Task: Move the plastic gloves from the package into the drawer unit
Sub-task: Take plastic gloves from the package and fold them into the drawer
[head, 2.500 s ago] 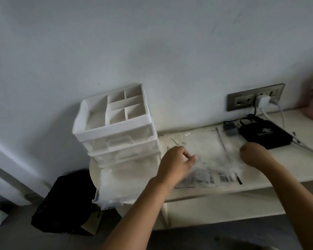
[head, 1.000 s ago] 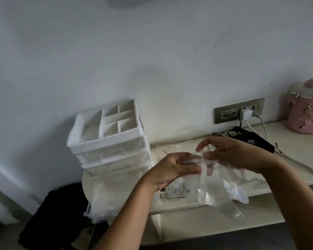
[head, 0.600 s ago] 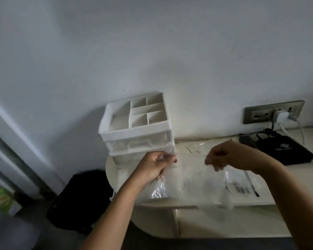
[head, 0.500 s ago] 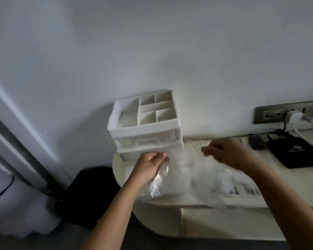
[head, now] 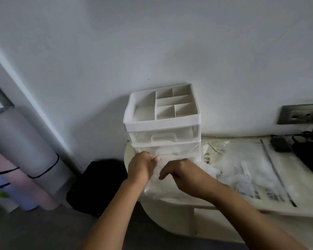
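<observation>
At six o'clock of the drawer unit (head: 163, 121), the left hand (head: 140, 168) has its grip clenched on the plastic gloves (head: 156, 186), thumb and fingertips (head: 156, 158) pinching the clear film's upper edge. At three o'clock of it, the right hand (head: 182, 175) lies on the same film with fingers bent; whether its grip pinches, I cannot tell. At three o'clock again, the package (head: 246, 168) lies flat on the worktop (head: 300, 186).
</observation>
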The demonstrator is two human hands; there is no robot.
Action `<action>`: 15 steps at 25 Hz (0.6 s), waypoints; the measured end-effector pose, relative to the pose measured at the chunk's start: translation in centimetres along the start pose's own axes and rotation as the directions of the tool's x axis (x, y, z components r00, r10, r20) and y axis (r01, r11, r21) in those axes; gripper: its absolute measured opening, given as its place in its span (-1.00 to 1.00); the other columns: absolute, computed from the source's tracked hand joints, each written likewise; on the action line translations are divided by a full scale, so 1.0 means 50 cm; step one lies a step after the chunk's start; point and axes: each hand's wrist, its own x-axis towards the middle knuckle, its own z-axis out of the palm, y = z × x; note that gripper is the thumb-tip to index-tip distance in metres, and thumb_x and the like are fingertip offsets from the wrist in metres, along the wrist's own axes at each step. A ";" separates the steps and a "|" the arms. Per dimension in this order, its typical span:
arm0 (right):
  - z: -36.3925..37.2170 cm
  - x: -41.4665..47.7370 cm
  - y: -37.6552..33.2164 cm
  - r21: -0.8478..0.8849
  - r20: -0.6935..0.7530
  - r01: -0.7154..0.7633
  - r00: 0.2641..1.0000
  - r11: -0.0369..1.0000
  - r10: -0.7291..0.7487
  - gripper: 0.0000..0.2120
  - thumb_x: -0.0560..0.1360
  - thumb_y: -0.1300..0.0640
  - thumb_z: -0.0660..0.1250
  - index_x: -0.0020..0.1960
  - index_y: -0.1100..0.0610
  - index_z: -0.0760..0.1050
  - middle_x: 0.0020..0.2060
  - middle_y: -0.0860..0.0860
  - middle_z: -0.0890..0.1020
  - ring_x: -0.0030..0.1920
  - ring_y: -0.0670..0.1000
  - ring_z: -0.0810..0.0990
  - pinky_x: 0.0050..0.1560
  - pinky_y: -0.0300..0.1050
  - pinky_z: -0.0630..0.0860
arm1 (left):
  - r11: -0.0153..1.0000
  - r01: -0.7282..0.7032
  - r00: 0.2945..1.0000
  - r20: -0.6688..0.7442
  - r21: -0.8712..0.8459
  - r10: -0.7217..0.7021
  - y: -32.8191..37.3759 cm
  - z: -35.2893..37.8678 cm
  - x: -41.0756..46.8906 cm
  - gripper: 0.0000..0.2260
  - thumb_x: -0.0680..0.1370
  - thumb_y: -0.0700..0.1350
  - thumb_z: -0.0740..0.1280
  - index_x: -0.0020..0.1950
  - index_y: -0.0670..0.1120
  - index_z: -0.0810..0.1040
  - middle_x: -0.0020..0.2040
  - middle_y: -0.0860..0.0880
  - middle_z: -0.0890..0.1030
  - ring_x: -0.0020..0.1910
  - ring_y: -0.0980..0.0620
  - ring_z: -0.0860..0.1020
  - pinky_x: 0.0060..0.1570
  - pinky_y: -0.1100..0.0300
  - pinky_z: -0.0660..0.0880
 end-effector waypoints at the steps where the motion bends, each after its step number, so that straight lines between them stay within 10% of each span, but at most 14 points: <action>1: 0.016 0.007 0.006 -0.016 0.061 -0.046 0.997 0.999 0.047 -0.56 0.50 0.40 0.12 0.22 0.06 0.57 0.21 -0.04 0.58 0.21 -0.10 0.51 0.26 -0.27 0.39 | 0.999 -0.013 1.000 -0.001 0.043 0.013 -0.005 -0.003 0.003 -0.60 0.59 0.11 0.21 -0.28 -0.16 0.49 -0.33 -0.09 0.58 -0.24 -0.12 0.59 -0.19 0.07 0.49; 12: 0.092 0.047 0.060 -0.181 0.360 -0.178 0.903 0.967 0.233 -0.63 0.59 0.22 0.10 0.36 0.10 0.43 0.37 0.03 0.40 0.36 0.08 0.34 0.37 -0.10 0.22 | 0.972 -0.019 0.967 -0.243 0.234 0.077 0.022 -0.021 -0.045 -0.86 0.56 -0.02 0.31 -0.02 -0.08 0.53 -0.05 0.01 0.61 -0.05 0.00 0.60 -0.19 0.18 0.43; 15: 0.091 0.054 0.069 -0.160 0.370 -0.214 0.892 0.964 0.259 -0.61 0.54 0.19 0.18 0.36 0.04 0.39 0.36 -0.01 0.38 0.40 0.09 0.25 0.39 0.05 0.19 | 0.969 -0.104 0.989 -0.082 0.224 0.125 0.051 0.009 -0.063 -0.89 0.56 -0.19 0.26 -0.12 -0.10 0.55 -0.12 -0.05 0.62 -0.08 -0.04 0.59 -0.23 0.19 0.37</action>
